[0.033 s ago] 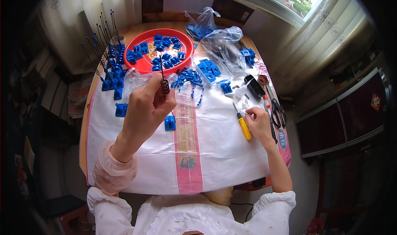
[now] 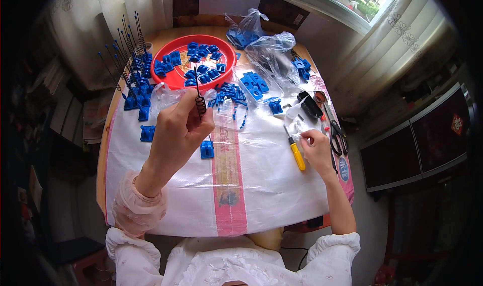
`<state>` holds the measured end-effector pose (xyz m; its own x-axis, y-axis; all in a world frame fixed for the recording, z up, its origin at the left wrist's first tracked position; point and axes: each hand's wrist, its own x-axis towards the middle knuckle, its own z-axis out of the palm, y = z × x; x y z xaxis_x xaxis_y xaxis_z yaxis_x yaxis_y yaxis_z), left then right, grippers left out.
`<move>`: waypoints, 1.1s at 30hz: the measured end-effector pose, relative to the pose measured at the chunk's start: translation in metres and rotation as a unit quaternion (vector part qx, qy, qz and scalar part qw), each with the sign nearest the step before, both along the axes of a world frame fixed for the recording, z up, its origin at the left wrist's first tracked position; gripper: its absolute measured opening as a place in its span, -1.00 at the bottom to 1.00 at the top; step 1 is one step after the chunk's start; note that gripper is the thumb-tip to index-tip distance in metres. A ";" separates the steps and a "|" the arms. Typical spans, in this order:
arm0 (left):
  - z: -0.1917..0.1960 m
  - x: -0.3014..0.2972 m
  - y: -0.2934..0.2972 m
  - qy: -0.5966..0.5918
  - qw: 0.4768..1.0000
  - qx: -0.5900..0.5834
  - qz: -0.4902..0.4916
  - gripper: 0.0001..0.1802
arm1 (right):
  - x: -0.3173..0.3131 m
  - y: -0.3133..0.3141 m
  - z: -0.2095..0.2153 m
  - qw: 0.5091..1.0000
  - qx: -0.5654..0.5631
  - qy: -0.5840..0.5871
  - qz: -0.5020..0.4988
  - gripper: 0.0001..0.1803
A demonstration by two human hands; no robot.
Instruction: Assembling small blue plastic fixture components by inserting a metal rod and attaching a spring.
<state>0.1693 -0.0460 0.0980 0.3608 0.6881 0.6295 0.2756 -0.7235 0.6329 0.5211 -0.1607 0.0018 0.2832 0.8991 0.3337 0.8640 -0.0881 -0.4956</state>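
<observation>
My left hand [image 2: 176, 130] is closed in a pinch round a black coiled wire spring [image 2: 200, 105], whose straight end points upward. Just below those fingers is a blue plastic block [image 2: 207, 149]; a thin wire end shows by it, but I cannot tell whether they are joined. My right hand [image 2: 318, 150] has its thumb and fingers pinched together beside a small clear plastic bag [image 2: 298, 125]. Whatever is between them is too small to make out. Left of this hand lies a screwdriver with a yellow handle [image 2: 297, 155].
A red round tray [image 2: 157, 54] holds several blue blocks. Blue bases with upright springs [image 2: 136, 92] crowd the far left. Small blue parts [image 2: 229, 96] lie mid-table, near a clear container [image 2: 269, 92]. Scissors [image 2: 338, 137] rest at the right edge; plastic bags [image 2: 271, 49] stand behind.
My right hand has shifted very slightly to the right, its fingers still pinched. The left hand and its spring look the same.
</observation>
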 end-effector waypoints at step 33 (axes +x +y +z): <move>0.004 -0.004 0.001 0.003 1.000 -0.017 0.003 -0.78 | -0.152 0.057 -0.020 0.938 0.021 -0.038 0.343 -0.90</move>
